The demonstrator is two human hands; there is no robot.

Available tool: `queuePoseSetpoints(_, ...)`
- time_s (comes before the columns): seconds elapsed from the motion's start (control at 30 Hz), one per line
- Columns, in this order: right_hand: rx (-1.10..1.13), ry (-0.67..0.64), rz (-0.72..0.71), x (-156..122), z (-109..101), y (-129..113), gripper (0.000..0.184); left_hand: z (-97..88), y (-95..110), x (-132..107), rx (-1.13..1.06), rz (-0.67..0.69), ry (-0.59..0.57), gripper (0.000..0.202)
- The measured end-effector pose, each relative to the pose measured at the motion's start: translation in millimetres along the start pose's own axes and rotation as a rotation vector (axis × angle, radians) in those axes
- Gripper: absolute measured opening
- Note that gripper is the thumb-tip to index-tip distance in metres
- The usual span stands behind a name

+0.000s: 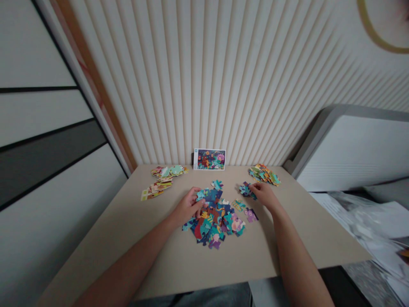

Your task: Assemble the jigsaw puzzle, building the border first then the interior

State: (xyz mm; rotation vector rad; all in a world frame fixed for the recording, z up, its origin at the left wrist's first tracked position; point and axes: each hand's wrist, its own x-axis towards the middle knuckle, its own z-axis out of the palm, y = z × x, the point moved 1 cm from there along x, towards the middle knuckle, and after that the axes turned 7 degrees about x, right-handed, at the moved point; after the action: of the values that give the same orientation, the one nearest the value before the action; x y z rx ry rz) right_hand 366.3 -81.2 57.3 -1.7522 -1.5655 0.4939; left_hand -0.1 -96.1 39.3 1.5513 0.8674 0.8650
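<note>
A heap of loose jigsaw puzzle pieces [212, 221], mostly blue, teal, purple and red, lies mid-table. At its upper left edge my left hand [189, 208] curls its thumb and fingers around blue puzzle pieces [211, 195]. To the right of the heap, my right hand [263, 195] pinches a puzzle piece at a small dark-blue cluster [246, 190]; its fingertips partly cover that piece. Between this hand and the heap lie a teal-and-yellow piece [238, 205] and a purple piece [251, 215]. A single teal piece [217, 184] rests just above the heap.
A picture card [209, 159] leans upright against the ribbed wall [204, 85]. Other puzzle pieces are piled at the back left [162, 181] and back right [264, 175] of the beige table [159, 264]. Clear plastic wrapping [361, 217] lies beyond the right edge.
</note>
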Motion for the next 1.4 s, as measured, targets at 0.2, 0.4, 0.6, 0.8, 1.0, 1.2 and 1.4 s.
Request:
queuePoseSetpoints(0.2,0.027,0.037,0.043,2,-6,10,0.045,-0.7,-2,1,0.005,0.018,-0.002,0.047)
queuePoseSetpoints(0.4,0.079,0.181,0.049,5,-10,11,0.050,-0.8,-2,1,0.013,0.027,-0.008,0.045)
queuePoseSetpoints(0.6,0.351,0.140,0.041,3,-9,-4,0.062,-0.5,-1,0,0.010,0.018,-0.012,0.046)
queuePoseSetpoints(0.8,0.434,0.088,0.063,-2,-10,-14,0.061,-0.4,-3,2,-0.005,0.019,-0.008,0.047)
queuePoseSetpoints(1.0,0.294,0.054,0.012,-2,-5,-10,0.050,-0.4,-4,1,0.001,0.019,-0.006,0.045)
queuePoseSetpoints(1.2,0.164,0.096,-0.112,-5,6,-23,0.042,-0.5,-4,2,0.005,0.024,-0.017,0.043)
queuePoseSetpoints(1.4,0.340,-0.216,-0.287,-35,46,-86,0.038,-0.2,-1,1,0.000,0.001,-0.025,0.050)
